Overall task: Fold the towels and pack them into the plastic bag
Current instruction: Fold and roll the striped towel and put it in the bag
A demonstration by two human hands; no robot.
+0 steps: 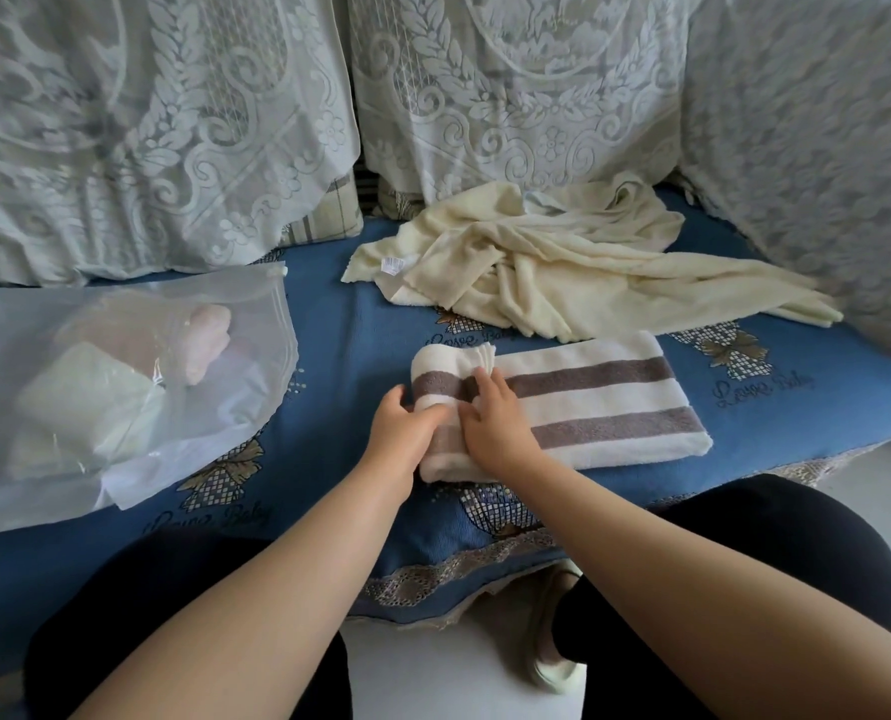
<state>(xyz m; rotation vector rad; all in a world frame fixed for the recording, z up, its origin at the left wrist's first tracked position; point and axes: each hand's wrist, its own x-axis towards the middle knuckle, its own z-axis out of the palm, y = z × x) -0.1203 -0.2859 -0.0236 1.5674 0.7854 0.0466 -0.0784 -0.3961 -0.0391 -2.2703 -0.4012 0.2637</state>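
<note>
Striped towel (pixel 578 402) on blue sofa cover (pixel 339 324), already folded lengthwise into a long band, brown stripes running left to right. Left end rolled or folded up into a thick bundle; remaining length flat to the right. Step in hand, by judgement: rolling or folding the band from left end toward right.

Left hand (pixel 396 423) cupped around near-left side of bundle, fingers wrapped on it, grasping. Right hand (pixel 490 423) pressed flat on top of bundle at the seam with the flat part, fingers (pixel 485 379) spread and bearing down, not closed around anything.

Cream towel (pixel 547 262) crumpled, unfolded, just behind striped towel, near sofa back. Plastic bag (pixel 121 387) to the left, well apart from hands, lying flat, several folded pale items visible through it. Mouth orientation of bag not clear.

Notes for doing the step well (judgement only):
- Keep long edges aligned while advancing; near edge looks slightly splayed at bundle end.
- Hold tension with left hand, smooth flat portion ahead with right to avoid trapped wrinkles.
- Advance in even turns so finished piece matches size of those in bag.
- Keep clear of cream towel behind, to avoid catching its edge.
</note>
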